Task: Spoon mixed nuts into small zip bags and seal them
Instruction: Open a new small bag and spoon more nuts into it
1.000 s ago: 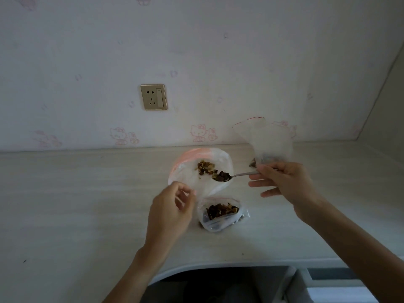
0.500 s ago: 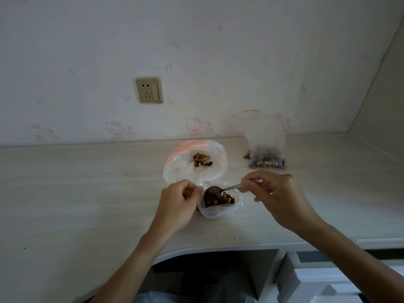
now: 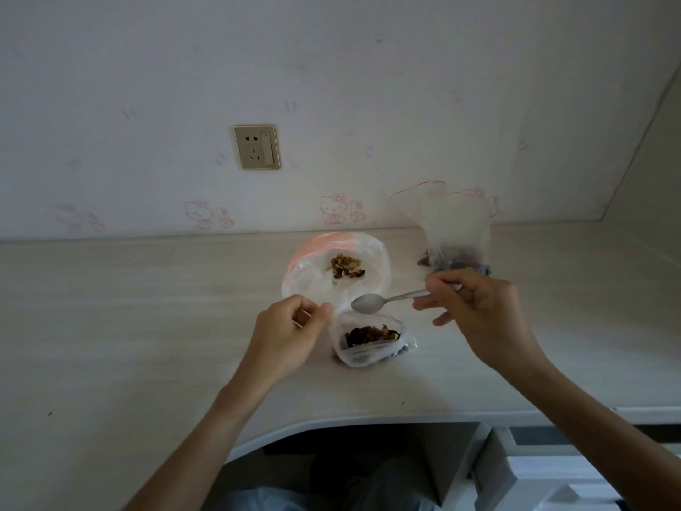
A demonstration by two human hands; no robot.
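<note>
A small zip bag (image 3: 368, 354) stands open on the desk with dark mixed nuts (image 3: 370, 333) inside. Behind it a larger clear bag (image 3: 313, 278) with a pink rim lies open and holds a small heap of nuts (image 3: 346, 266). My left hand (image 3: 291, 326) pinches the plastic edge where the two bags meet. My right hand (image 3: 475, 307) grips the handle of a metal spoon (image 3: 368, 303). The spoon's bowl is empty and hovers just above the small bag's mouth.
A third clear bag (image 3: 455, 223) with a red zip line stands upright at the back right, nuts at its bottom. A wall socket (image 3: 257, 146) is on the wall behind. The desk's curved front edge (image 3: 331, 424) runs near me, with white drawers (image 3: 552, 473) at lower right.
The spoon carried nuts from the large bag down into the small bag and has now lifted out empty. My left hand stayed on the bag edge.
</note>
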